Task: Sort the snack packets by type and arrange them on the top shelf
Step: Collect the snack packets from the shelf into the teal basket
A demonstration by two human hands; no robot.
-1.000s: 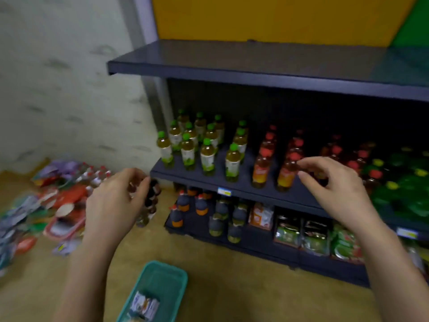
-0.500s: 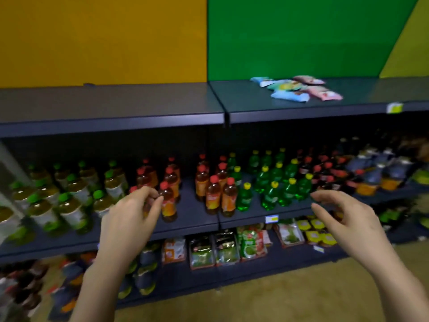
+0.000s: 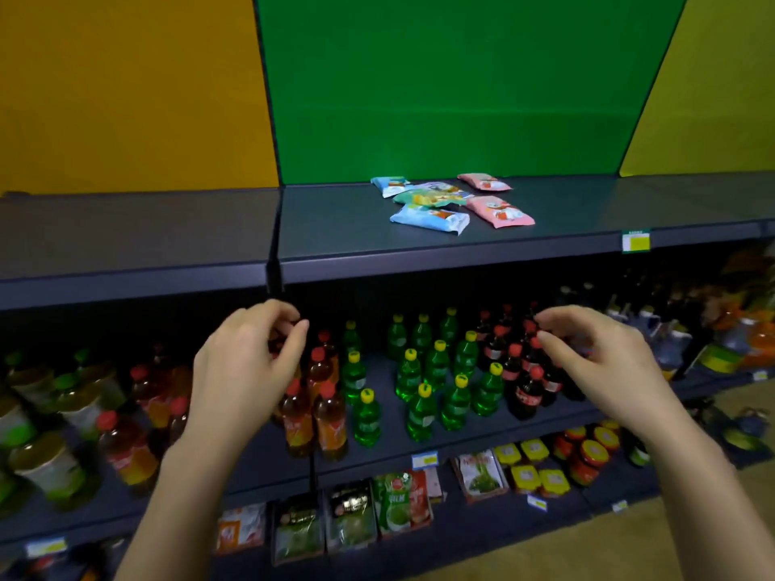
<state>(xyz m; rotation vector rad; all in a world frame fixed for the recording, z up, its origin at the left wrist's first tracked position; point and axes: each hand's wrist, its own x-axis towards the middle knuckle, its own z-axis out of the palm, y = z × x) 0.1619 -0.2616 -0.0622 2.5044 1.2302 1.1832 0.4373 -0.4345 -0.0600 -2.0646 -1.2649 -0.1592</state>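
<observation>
Several snack packets lie in a loose cluster on the dark top shelf point(image 3: 344, 241), in front of the green panel. A light blue packet point(image 3: 430, 218) lies nearest the shelf edge, a pink packet point(image 3: 499, 211) to its right. Behind them are a green-and-yellow packet point(image 3: 432, 197), another light blue packet point(image 3: 392, 185) and a second pink packet point(image 3: 483, 181). My left hand point(image 3: 247, 366) and my right hand point(image 3: 599, 358) hover below the shelf edge, in front of the bottle row. Both hold nothing, with their fingers curled and apart.
The middle shelf holds rows of bottles: tea with green caps at left, orange drinks point(image 3: 312, 417), green soda point(image 3: 423, 383) and cola point(image 3: 526, 383). The bottom shelf carries sachets point(image 3: 396, 505) and small jars point(image 3: 587, 452). A yellow price tag point(image 3: 635, 241) hangs on the top shelf edge.
The view swung right from the floor pile and teal basket to the shelf, then closer to it. Both hands rose toward the top shelf and stayed without anything in them.
</observation>
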